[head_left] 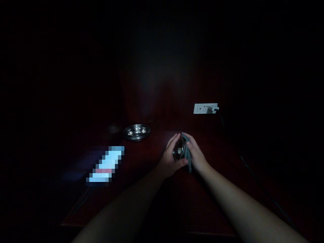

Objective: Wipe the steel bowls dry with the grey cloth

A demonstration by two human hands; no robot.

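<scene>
The scene is very dark. My left hand (170, 158) is closed around a small shiny metal dish (178, 151), held on edge above a dark red table (152, 189). My right hand (196, 153) presses a grey cloth (188, 156) against the dish's other side, fingers closed on it. Both hands meet at the table's middle. A second metal bowl (136, 131) sits upright on the table, to the left and farther back, apart from my hands.
A glowing, blurred-out screen (106, 165) lies on the table at the left. A white wall socket (205, 108) with a plug in it sits on the back wall at the right; a dark cable (253, 175) runs down from it.
</scene>
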